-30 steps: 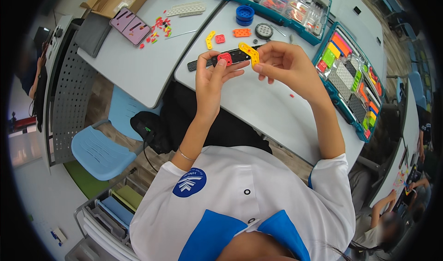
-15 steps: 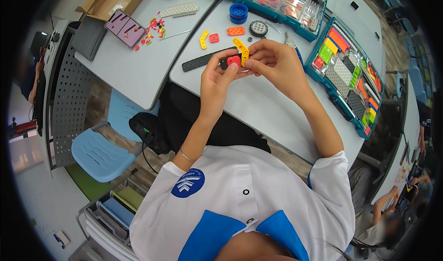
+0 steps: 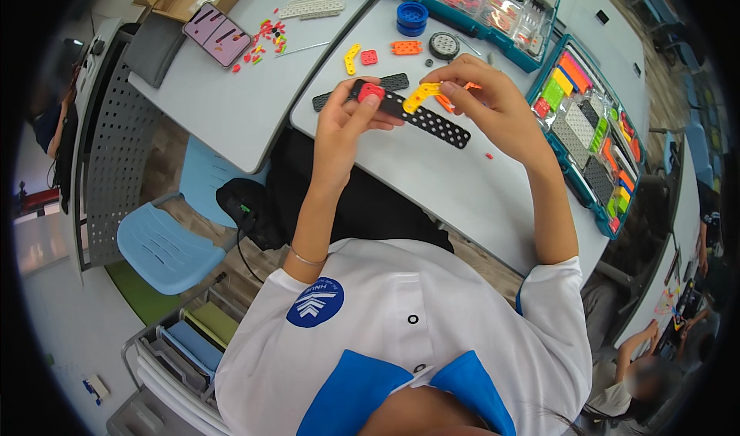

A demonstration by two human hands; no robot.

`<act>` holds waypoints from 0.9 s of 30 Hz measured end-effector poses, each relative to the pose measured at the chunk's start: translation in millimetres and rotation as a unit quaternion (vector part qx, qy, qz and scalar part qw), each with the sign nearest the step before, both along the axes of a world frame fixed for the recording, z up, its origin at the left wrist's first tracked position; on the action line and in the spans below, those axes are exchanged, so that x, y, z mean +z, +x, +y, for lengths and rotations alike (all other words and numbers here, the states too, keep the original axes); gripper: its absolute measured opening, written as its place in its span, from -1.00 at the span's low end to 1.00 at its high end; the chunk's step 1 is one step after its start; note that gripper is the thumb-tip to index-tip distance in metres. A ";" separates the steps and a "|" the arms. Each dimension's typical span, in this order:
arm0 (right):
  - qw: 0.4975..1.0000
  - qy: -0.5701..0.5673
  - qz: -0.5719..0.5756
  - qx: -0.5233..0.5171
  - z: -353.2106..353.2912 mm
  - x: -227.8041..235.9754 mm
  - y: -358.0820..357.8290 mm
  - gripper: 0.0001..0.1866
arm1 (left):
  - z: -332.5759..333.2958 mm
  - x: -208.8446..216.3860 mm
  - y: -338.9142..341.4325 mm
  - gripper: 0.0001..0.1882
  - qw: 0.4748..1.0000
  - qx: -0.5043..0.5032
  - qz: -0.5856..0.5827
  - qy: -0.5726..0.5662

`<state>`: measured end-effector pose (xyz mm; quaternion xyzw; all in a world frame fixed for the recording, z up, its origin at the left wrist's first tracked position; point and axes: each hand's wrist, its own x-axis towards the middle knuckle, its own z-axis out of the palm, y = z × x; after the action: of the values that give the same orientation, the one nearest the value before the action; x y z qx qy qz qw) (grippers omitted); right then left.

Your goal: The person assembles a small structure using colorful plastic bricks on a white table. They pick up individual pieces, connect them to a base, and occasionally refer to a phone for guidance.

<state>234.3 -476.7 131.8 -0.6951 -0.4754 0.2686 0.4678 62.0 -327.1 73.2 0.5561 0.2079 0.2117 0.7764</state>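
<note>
My left hand (image 3: 337, 128) grips one end of a long black perforated strip (image 3: 443, 128), its thumb on a red square plate (image 3: 371, 91) that lies against the strip. The strip slants down to the right above the table. My right hand (image 3: 493, 111) pinches a yellow angled beam (image 3: 420, 97), whose lower end overlaps the strip; whether the two are joined I cannot tell. Behind the right fingers shows a bit of an orange part (image 3: 445, 102), mostly hidden. A small red peg (image 3: 489, 156) lies on the table below the right hand.
Past my hands lie another black strip (image 3: 327, 101), a yellow angled beam (image 3: 351, 58), a red plate (image 3: 369, 57), an orange plate (image 3: 406, 48), a tyre (image 3: 444, 45) and blue wheels (image 3: 412, 18). Teal parts cases (image 3: 593, 193) stand right and behind; a phone (image 3: 217, 35) and loose pegs lie left.
The black strip has swung out to the right into full view. My right hand has moved rightward and tilted the yellow beam. A red peg now shows on the table.
</note>
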 end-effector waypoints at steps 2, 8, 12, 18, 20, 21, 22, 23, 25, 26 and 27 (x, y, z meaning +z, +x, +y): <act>0.999 0.004 -0.003 0.035 -0.4 -1.6 -2.5 -0.79 | -4.5 0.9 -0.5 -0.63 1.000 -0.008 0.004 0.009; 0.997 -0.010 -0.004 0.072 1.1 -4.4 -5.9 -0.83 | -12.4 6.7 -0.6 -0.59 0.995 -0.075 0.005 -0.061; 0.994 0.050 0.024 0.091 1.7 0.1 -6.9 -0.85 | -9.3 8.1 -3.6 -0.58 0.988 -0.102 0.007 -0.118; 0.989 0.049 0.072 0.118 1.5 -3.6 -3.5 -0.86 | -6.8 8.9 -3.9 -0.55 0.982 -0.112 -0.005 -0.151; 0.988 0.051 0.075 0.122 1.8 -6.9 0.0 -0.86 | -7.3 14.6 -5.5 -0.51 0.987 -0.124 0.010 -0.104; 0.988 0.053 0.074 0.125 2.5 -8.1 1.5 -0.86 | -7.3 16.2 -6.6 -0.50 0.986 -0.130 0.012 -0.102; 0.988 0.054 0.073 0.128 2.6 -8.7 2.7 -0.86 | -7.2 17.5 -7.8 -0.49 0.986 -0.135 0.013 -0.100; 0.988 0.054 0.068 0.129 2.3 -8.9 3.8 -0.85 | -8.3 18.5 -7.8 -0.48 0.985 -0.141 0.014 -0.098; 0.987 0.056 0.058 0.136 2.7 -9.6 4.5 -0.84 | -11.3 20.5 -7.5 -0.49 0.987 -0.134 0.012 -0.086; 0.988 0.053 0.061 0.133 2.0 -9.2 4.2 -0.83 | -12.7 20.8 -7.2 -0.49 0.988 -0.130 0.011 -0.080; 0.988 0.052 0.063 0.130 2.1 -8.5 3.8 -0.82 | -13.4 20.8 -7.4 -0.49 0.989 -0.125 0.009 -0.079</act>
<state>238.1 -474.6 123.3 -0.5835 -0.5447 0.3453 0.4935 54.6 -340.5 94.1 0.5164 0.1596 0.0907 0.8364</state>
